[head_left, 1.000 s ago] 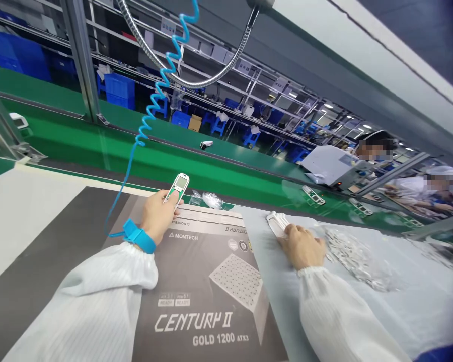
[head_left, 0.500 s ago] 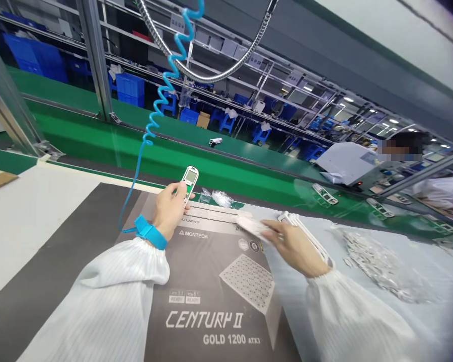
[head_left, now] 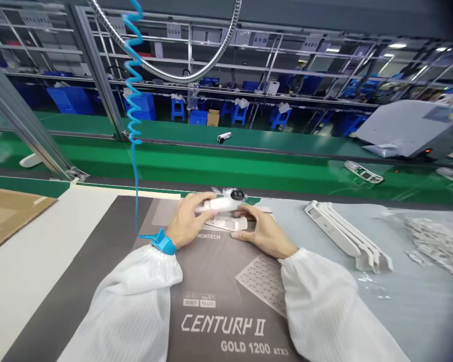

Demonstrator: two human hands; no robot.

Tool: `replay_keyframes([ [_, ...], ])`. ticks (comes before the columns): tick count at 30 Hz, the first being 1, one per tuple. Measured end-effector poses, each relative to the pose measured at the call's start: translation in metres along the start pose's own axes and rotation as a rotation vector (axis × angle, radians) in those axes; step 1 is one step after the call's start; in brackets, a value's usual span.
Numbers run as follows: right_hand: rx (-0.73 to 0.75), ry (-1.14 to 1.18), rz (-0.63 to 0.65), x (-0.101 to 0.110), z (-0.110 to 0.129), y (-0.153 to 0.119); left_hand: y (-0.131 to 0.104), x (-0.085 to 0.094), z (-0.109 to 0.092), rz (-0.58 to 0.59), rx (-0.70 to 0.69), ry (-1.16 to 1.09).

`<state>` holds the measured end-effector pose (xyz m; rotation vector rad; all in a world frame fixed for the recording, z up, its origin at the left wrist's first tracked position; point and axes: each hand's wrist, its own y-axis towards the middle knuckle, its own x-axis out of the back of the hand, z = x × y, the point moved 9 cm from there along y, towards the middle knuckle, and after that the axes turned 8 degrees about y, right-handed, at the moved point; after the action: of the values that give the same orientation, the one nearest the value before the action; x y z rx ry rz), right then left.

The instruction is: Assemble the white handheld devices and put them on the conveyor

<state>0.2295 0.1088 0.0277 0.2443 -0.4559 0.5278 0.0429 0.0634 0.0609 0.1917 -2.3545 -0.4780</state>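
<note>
My left hand point(head_left: 186, 218) and my right hand point(head_left: 266, 232) face each other over the far end of a printed Montech box point(head_left: 219, 281). Between them is a white plastic casing with a small window point(head_left: 228, 222), its right end between my right thumb and fingers. Just above it, a blurred white part point(head_left: 221, 203) sits between the fingers and thumb of my left hand. A black round piece point(head_left: 237, 194) shows behind, beside clear plastic film; whether it belongs to the white part I cannot tell. The circuit board is not distinguishable. A blue wrist strap point(head_left: 162, 242) circles my left wrist.
Several white casings point(head_left: 343, 234) lie stacked on the right, with a clear bag of small pale parts point(head_left: 438, 239) beyond. Cardboard point(head_left: 13, 213) lies at left. A green conveyor point(head_left: 196, 168) runs behind, and a coiled blue cord point(head_left: 133, 90) hangs down to the strap.
My left hand has lowered from holding up a green circuit board with a screen. My right hand has moved in from the right with a white piece, and both hands now meet. The view has turned right.
</note>
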Motion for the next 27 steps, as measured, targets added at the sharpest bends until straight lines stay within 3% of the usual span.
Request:
replay_keyframes([
  [2, -0.034, 0.031, -0.079, 0.003, -0.005, 0.001, -0.003, -0.016, -0.002, 0.114, -0.066, 0.102],
  [4, -0.041, 0.090, -0.127, 0.003, -0.008, 0.004, -0.004, -0.024, 0.002, 0.157, -0.080, 0.172],
  [9, -0.032, 0.401, -0.230, 0.007, -0.009, 0.007, -0.002, -0.024, 0.007, 0.171, 0.038, 0.069],
  [13, -0.058, 0.917, -0.382, 0.001, -0.006, 0.009, -0.009, -0.034, -0.019, 0.165, 0.049, -0.101],
  [16, -0.189, 1.279, -0.400, -0.023, -0.011, 0.010, -0.021, -0.056, -0.043, 0.233, 0.031, 0.068],
  [19, -0.271, 1.444, -0.408, -0.033, -0.016, 0.007, -0.030, -0.074, -0.051, 0.366, 0.036, 0.297],
  [21, -0.301, 1.466, -0.397, -0.032, -0.017, 0.005, -0.029, -0.073, -0.048, 0.399, 0.040, 0.385],
  [23, -0.298, 1.430, -0.302, -0.032, -0.009, 0.006, -0.024, -0.062, -0.038, 0.366, 0.068, 0.451],
  [27, -0.167, 1.324, -0.061, -0.042, 0.023, 0.010, -0.013, -0.028, -0.031, 0.091, 0.068, 0.398],
])
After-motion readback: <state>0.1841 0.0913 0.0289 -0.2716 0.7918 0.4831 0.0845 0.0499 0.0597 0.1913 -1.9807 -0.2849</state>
